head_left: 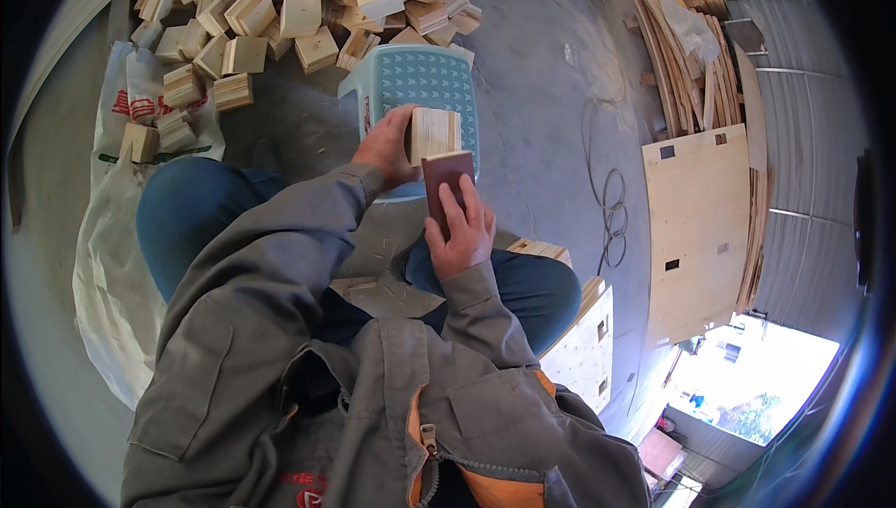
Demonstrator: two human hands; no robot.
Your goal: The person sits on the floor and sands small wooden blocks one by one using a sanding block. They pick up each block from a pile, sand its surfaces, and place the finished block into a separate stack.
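My left hand (385,148) is closed round the left side of a pale wooden block (434,133) with layered edges. The block is over a light blue plastic stool (411,67) in front of my knees; whether it rests on the stool cannot be told. In my right hand (463,235) is a flat reddish-brown sanding block (444,175), its far edge against the near side of the wooden block. My right fingers lie over its face, and the thumb is along its left edge.
A large heap of similar wooden blocks (301,15) lies beyond the stool. White plastic sacking (117,256) spreads on the left, with several blocks on it. To the right are a loose cable (611,200), leaning plywood sheets (700,228) and a bright doorway (747,377).
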